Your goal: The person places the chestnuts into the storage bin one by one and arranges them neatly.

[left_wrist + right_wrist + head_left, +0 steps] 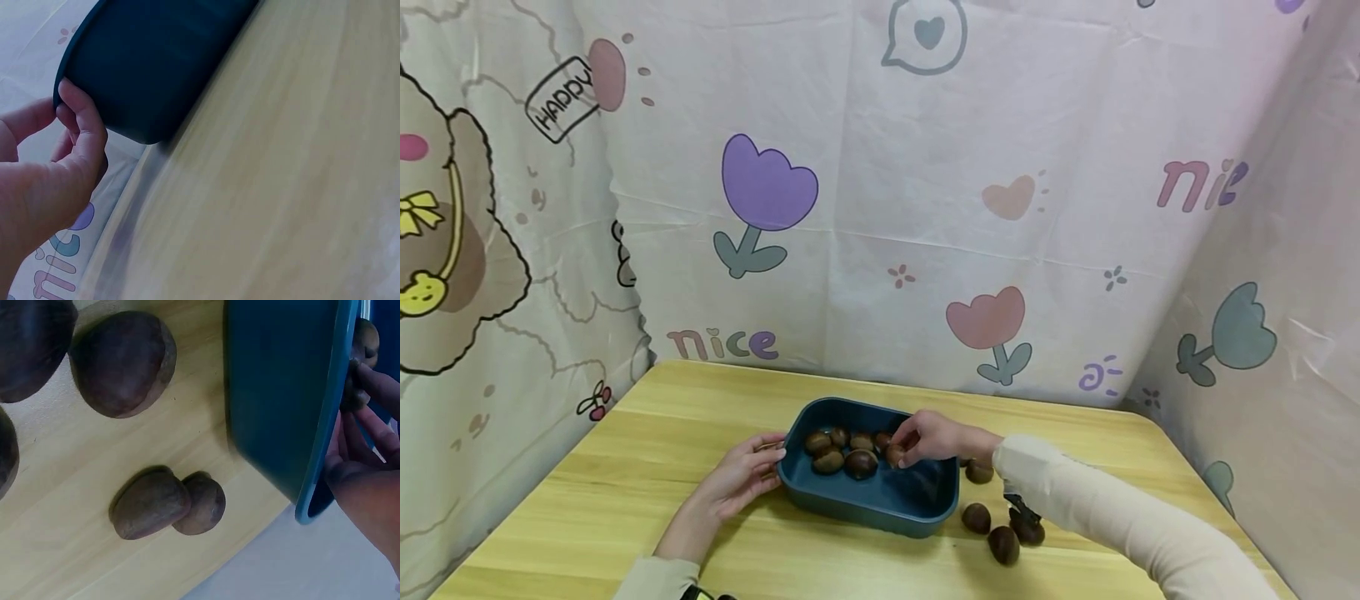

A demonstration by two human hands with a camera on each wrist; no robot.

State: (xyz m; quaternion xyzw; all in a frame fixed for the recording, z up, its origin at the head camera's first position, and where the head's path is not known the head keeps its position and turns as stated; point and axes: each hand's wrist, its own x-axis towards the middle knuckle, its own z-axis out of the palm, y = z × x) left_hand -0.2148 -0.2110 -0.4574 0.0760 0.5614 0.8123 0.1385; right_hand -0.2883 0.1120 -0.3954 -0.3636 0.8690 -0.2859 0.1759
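A dark blue rectangular plastic box [865, 510] stands on the table, several brown chestnuts [861, 464] lying toward its left and back. My left hand [741, 477] pinches the box's left rim between thumb and fingers; the left wrist view shows the thumb [80, 100] against the wall. Reaching over the right side, my right hand [936, 437] is inside the box and pinches a chestnut [894, 455] beside the others. From the right wrist view, the box wall [281, 394] partly hides that hand [365, 478].
Several loose chestnuts [1003, 545] lie on the wooden table [647, 450] right of the box, some under my right forearm. A black strap piece [1021, 507] hangs at the right wrist. A printed cloth [880, 208] hangs behind and at both sides.
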